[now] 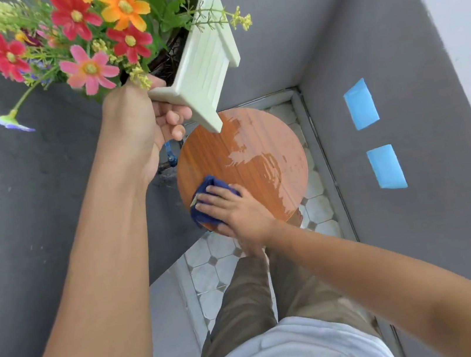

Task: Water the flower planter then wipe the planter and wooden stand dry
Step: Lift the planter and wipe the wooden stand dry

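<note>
Closest to me, my left hand (145, 124) is curled tight around the corner of the white planter (204, 69), holding it tilted up off the round wooden stand (242, 152) with its flowers (82, 39) spilling to the left. Lower down, my right hand (233, 209) lies flat, fingers spread, pressing a blue cloth (203, 195) onto the stand's near left edge, while a wet patch (258, 156) glistens across its right side above the tiled floor (212, 271).

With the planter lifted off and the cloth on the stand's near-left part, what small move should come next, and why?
Probably sweep the blue cloth under the right hand toward the far right of the wooden stand. A shiny film of water covers that side, while the cloth's side looks dry. The left hand holds the planter tilted, clear of the top, so the way looks free.
</note>
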The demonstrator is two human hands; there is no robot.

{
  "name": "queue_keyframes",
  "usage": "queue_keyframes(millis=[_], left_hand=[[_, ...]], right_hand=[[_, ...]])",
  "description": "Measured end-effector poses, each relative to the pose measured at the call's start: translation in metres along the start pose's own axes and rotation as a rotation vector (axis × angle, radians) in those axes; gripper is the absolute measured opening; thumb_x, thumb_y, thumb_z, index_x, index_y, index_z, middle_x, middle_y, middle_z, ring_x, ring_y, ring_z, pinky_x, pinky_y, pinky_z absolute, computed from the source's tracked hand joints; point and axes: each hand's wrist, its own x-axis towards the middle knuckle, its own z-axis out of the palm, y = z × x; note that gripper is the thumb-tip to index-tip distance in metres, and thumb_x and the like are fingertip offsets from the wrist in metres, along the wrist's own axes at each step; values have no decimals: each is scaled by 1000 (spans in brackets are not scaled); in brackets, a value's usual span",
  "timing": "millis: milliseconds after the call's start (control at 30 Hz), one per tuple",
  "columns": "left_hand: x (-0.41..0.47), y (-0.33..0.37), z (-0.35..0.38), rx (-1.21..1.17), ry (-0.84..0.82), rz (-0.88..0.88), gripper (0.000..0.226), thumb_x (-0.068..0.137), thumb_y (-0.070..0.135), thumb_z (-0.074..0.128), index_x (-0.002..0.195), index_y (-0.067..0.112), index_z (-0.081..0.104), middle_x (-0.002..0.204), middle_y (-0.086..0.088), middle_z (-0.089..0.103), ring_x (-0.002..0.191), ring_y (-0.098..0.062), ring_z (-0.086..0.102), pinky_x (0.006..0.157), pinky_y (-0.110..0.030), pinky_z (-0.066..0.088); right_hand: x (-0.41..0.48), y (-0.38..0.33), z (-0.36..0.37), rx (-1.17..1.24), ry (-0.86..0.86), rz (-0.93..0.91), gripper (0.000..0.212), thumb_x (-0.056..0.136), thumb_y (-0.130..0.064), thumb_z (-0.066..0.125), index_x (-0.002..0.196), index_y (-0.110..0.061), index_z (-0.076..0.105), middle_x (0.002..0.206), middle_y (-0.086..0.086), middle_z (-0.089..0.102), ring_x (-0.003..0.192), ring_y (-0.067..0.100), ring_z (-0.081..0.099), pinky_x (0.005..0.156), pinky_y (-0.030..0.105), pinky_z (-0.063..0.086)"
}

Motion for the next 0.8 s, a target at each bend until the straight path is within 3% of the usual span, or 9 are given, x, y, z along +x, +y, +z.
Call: queue_keyframes(millis=[167, 267, 367, 467, 633, 733, 800], left_hand=[[-5, -6, 5, -6, 13, 7, 23, 94, 5, 30, 101, 0, 51, 67, -23, 58, 41, -14, 46, 39, -23, 36], [-5, -9, 5, -10, -4, -8, 22, 93, 5, 31, 100, 0, 52, 67, -22, 59, 41, -14, 46, 39, -24, 37], [-6, -12, 9, -3, -30, -22, 25, 94, 6, 32, 104, -1, 53, 67, -22, 58, 40, -13, 47, 39, -24, 37], [-9, -16, 16, 17, -49, -20, 22, 94, 6, 32, 94, 1, 53, 69, -21, 56, 40, -11, 47, 39, -23, 37], [-9, -21, 22, 7, -47, -51, 24, 95, 7, 32, 106, 0, 51, 71, -23, 58, 39, -13, 48, 39, -23, 38], [-9, -23, 23, 15, -62, -62, 26, 95, 8, 32, 109, -1, 51, 70, -22, 58, 39, -13, 48, 40, -22, 38], [-9, -24, 22, 26, -56, -67, 32, 94, 7, 32, 116, -4, 53, 69, -22, 58, 39, -13, 47, 39, -22, 38]], right_hand=[[-4, 92, -51, -3, 240, 647, 61, 85, -28, 58, 145, -25, 50, 154, -6, 46, 146, 19, 33, 112, 50, 32], [-4, 97, -56, -7, 283, 812, 58, 87, -25, 55, 145, -23, 49, 154, -5, 46, 146, 20, 32, 115, 50, 26], [-1, 64, -43, -26, 225, 653, 57, 87, -26, 58, 144, -22, 51, 153, -4, 47, 145, 22, 35, 113, 51, 29], [2, 13, -20, 27, 131, 425, 59, 87, -27, 62, 145, -21, 51, 154, -2, 47, 145, 24, 36, 112, 51, 30], [-22, -54, 17, 80, -26, 126, 51, 94, -31, 43, 143, -22, 53, 152, -3, 49, 144, 22, 38, 110, 49, 29], [-46, -40, 12, 84, 3, 65, 48, 96, -30, 39, 140, -21, 57, 150, -3, 52, 143, 22, 41, 109, 48, 29], [-62, -7, 0, 52, 61, 122, 47, 95, -30, 52, 141, -21, 56, 150, -3, 51, 143, 22, 41, 109, 48, 30]])
